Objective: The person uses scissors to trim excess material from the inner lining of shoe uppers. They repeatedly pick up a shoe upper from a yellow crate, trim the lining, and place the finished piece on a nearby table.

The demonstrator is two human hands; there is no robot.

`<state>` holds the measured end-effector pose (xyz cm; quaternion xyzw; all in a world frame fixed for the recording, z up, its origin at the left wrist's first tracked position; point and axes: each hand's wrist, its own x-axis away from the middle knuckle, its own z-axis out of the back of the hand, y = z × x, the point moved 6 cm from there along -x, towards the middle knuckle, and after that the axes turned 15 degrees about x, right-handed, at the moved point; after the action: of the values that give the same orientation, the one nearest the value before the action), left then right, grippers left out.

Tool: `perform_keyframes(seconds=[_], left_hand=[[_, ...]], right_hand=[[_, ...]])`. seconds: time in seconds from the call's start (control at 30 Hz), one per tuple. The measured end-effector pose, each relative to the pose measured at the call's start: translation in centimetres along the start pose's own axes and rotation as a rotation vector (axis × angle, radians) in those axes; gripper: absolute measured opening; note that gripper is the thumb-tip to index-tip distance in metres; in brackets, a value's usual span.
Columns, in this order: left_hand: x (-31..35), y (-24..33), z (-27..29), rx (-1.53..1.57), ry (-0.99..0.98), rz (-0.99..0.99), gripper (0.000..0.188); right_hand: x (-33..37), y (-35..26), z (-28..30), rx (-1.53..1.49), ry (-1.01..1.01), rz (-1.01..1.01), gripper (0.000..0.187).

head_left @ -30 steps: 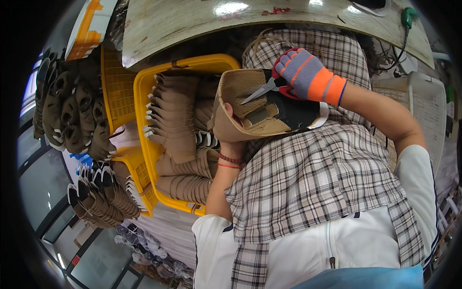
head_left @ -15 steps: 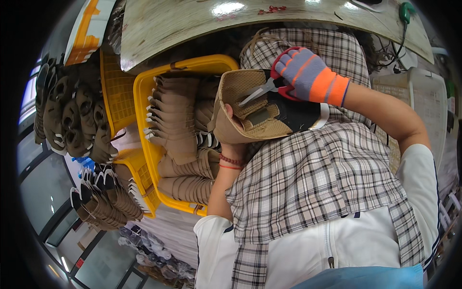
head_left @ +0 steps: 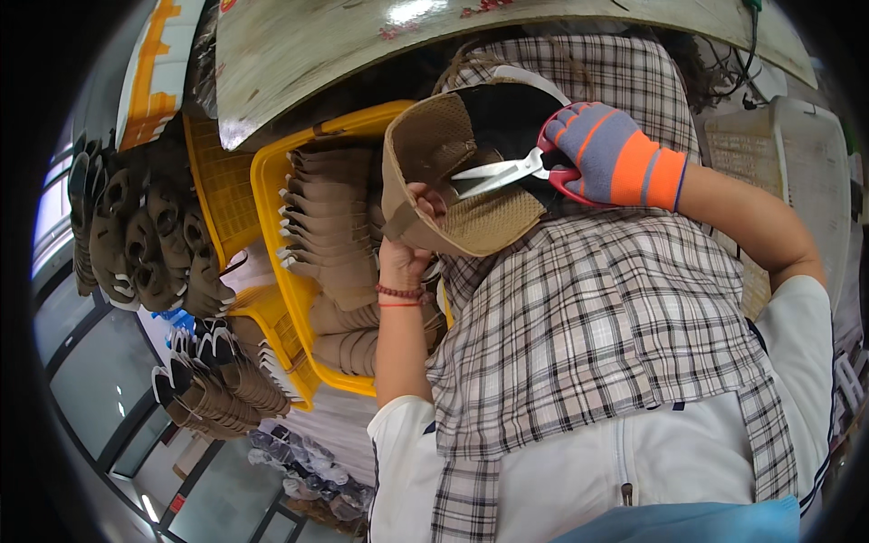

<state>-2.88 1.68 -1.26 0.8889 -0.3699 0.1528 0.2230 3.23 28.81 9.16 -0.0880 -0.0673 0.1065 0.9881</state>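
A brown shoe upper with a mesh inside, a black part and a white edge lies open over my lap. My left hand, bare with beads and a red string at the wrist, grips its near left side, fingers curled over the rim into the inside. In a grey and orange glove, my right hand is closed around the red handles of a pair of scissors. The slightly parted blades point left into the upper, their tips close to my left fingertips. Whether they touch any thread cannot be seen.
Stacked brown shoe uppers fill a yellow basket at my left. More uppers hang or sit farther left by other yellow baskets. A table runs along the far side; a white crate stands at the right.
The upper has turned and tilted, its white edge now at the far side. My left hand has shifted a little left; the right hand and scissors have moved slightly right and nearer.
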Motion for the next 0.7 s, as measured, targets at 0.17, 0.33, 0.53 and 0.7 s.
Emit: perform_keyframes(seconds=[0.17,0.33,0.53,0.7], left_hand=[[2.4,0.2,3.3,-0.252,0.237,0.176,0.03],[3.0,-0.2,2.5,-0.302,0.357,0.142,0.035],[3.6,-0.7,3.3,-0.289,0.411,0.185,0.035],[3.6,-1.0,2.9,-0.264,0.386,0.195,0.035]], right_hand=[[-0.3,-1.5,-1.1,0.079,-0.03,0.103,0.029],[-1.3,-2.3,-2.3,0.25,-0.08,0.151,0.03],[-2.2,-3.1,-2.3,0.299,-0.091,0.185,0.028],[-2.7,-3.1,-2.9,0.304,-0.176,0.161,0.027]])
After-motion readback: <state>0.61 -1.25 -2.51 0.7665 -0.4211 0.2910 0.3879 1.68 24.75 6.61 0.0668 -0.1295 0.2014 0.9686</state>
